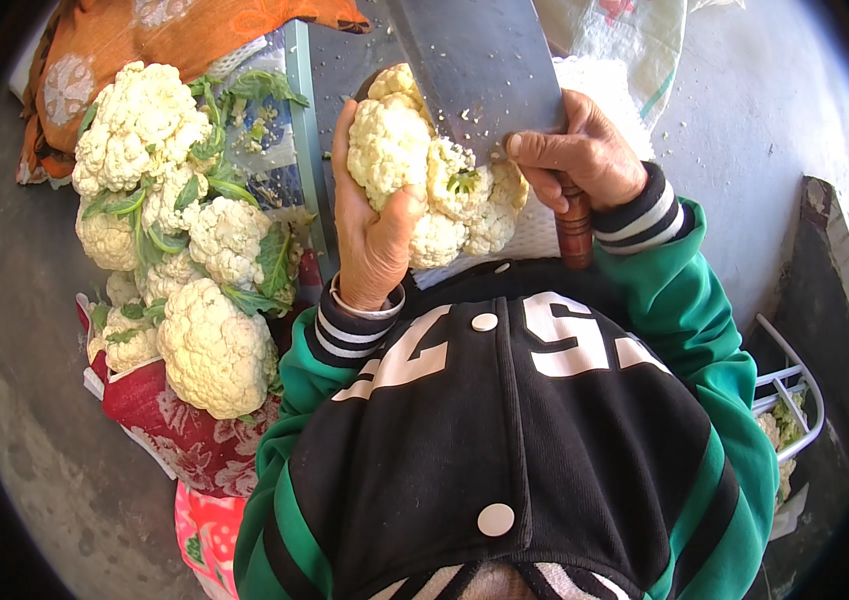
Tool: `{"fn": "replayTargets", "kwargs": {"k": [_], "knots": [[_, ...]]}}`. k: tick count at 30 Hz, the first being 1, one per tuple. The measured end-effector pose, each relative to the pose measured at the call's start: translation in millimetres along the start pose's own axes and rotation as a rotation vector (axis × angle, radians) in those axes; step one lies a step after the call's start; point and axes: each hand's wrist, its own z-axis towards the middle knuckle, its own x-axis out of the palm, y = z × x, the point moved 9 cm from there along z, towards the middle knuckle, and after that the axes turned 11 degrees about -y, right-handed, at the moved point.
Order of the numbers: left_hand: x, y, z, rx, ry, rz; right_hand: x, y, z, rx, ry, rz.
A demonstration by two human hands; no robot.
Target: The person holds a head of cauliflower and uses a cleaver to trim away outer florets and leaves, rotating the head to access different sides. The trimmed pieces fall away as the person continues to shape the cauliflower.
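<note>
A pale cauliflower (390, 150), partly parted into florets, rests in my left hand (373, 240), whose fingers and thumb wrap its left side. In my right hand (595, 155) is a large cleaver (490, 65) with a broad grey blade. My thumb and fingers close around the base of the blade and the top of its turned wooden handle (575, 235). The blade lies over the cauliflower's right side, close to a cut green-white stem (463, 182). Small white crumbs stick to the metal. How deep the edge sits is hidden.
Several whole cauliflowers (215, 340) with green leaves are heaped at the left, above a red patterned cloth (190, 435). An orange cloth (165, 60) lies behind them. A whitish sack (625, 50) is at the far right, and a white metal rack (795, 380) stands near right.
</note>
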Motion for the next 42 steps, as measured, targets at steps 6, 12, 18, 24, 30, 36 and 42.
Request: {"fn": "replayTargets", "kwargs": {"k": [6, 12, 18, 24, 30, 36, 42], "knots": [[2, -2, -5, -0.015, -0.02, 0.024, -1, -3, -11, 0.027, -0.074, -0.009], [4, -3, -7, -0.004, -0.005, 0.044, 0, -9, -16, 0.128, -0.133, 0.082], [8, -3, -9, -0.017, 0.001, -0.004, 2, -12, -18, 0.152, -0.202, 0.183], [7, -3, -10, -0.034, -0.004, -0.002, 1, -9, -22, 0.179, -0.148, 0.126], [9, -4, -10, -0.005, 0.017, -0.005, 6, -14, -22, 0.235, -0.165, 0.268], [11, -6, -11, 0.025, 0.017, 0.02, 5, -12, -25, 0.208, -0.201, 0.22], [8, -5, -10, 0.0, -0.001, 0.039, 8, -9, -26, 0.195, -0.241, 0.239]]}}
